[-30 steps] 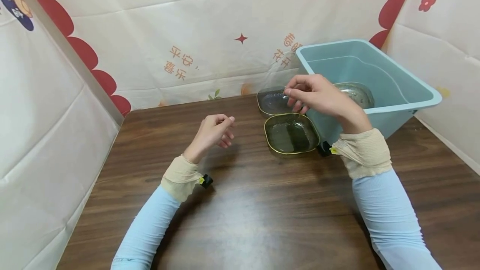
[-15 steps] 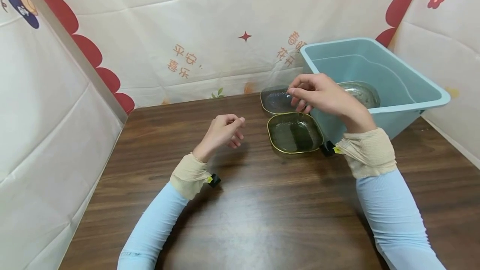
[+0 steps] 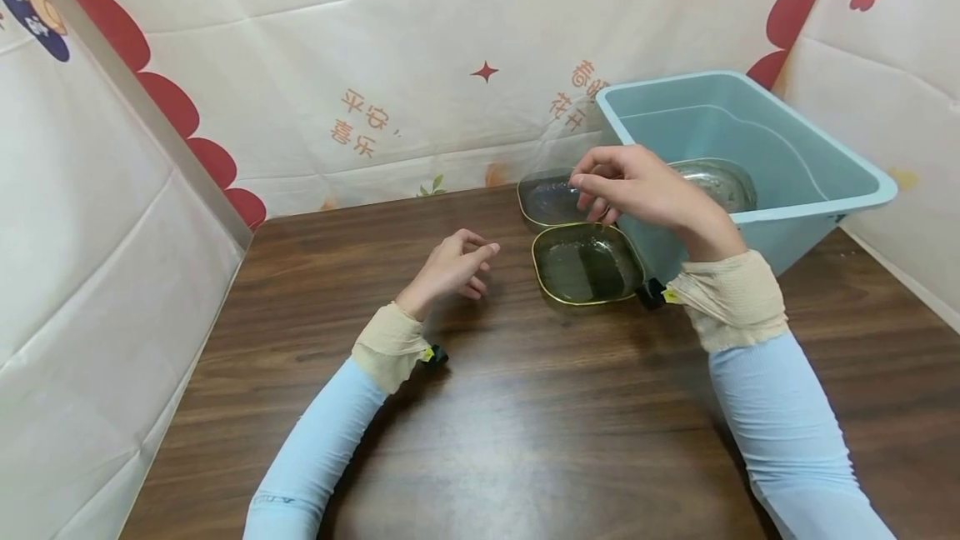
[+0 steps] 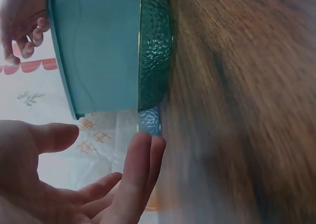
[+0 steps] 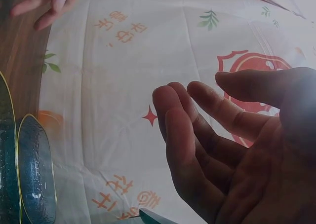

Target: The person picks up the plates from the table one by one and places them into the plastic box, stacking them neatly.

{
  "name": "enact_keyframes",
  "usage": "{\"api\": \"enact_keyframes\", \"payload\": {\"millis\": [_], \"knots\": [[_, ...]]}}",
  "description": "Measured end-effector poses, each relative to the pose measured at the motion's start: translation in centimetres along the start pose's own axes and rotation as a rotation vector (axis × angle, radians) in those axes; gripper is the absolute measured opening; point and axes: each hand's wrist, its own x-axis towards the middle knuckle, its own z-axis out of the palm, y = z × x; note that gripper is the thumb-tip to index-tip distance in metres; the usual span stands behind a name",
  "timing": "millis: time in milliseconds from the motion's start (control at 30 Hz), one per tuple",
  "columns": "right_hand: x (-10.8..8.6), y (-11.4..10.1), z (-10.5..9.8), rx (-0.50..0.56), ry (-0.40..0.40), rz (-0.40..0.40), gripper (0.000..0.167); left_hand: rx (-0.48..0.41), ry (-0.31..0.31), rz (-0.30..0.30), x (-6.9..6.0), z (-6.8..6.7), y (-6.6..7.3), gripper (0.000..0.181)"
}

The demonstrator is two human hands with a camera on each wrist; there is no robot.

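Observation:
A green textured glass dish (image 3: pixel 588 265) with a gold rim sits on the table, in front of a grey-blue dish (image 3: pixel 547 200) of similar shape. Left of them, my left hand (image 3: pixel 452 267) hovers above the wood, fingers loosely bent and holding nothing. In its wrist view, the left fingers (image 4: pixel 136 165) are spread apart from the thumb. My right hand (image 3: pixel 641 190) hangs over the near side of the bin and partly covers the rear dish. Its fingers (image 5: pixel 180 140) curve loosely around air. A clear glass dish (image 3: pixel 723 183) lies inside the bin, partly hidden by that hand.
The light blue plastic bin (image 3: pixel 813 213) stands at the back right, close beside both table dishes. A printed white cloth (image 3: pixel 420 48) forms the back and side walls. Brown wooden tabletop (image 3: pixel 480 423) stretches across the front and left.
My left hand has moved right, closer to the green dish, and its fingers have loosened slightly. The right hand stays nearly in place. Both dishes on the table stay where they were.

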Motion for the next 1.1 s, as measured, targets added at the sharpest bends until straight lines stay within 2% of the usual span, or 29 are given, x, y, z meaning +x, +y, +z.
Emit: {"api": "enact_keyframes", "payload": {"millis": [167, 367, 667, 900, 1100], "knots": [[0.1, 0.0, 0.1, -0.004, 0.002, -0.009, 0.023, -0.004, -0.069, -0.042, 1.0, 0.9, 0.1, 0.058], [0.1, 0.2, 0.2, 0.016, -0.006, -0.018, 0.023, 0.042, -0.116, -0.033, 2.2, 2.1, 0.5, 0.064], [0.2, 0.0, 0.1, 0.028, -0.004, -0.019, 0.023, 0.059, -0.128, -0.020, 3.3, 3.4, 1.0, 0.051], [0.1, 0.1, -0.1, 0.013, -0.010, -0.033, 0.022, 0.062, -0.164, -0.019, 3.6, 4.4, 1.6, 0.027], [-0.1, 0.2, -0.3, 0.009, -0.005, -0.029, 0.023, 0.097, -0.176, -0.005, 4.3, 5.4, 2.1, 0.020]]}}
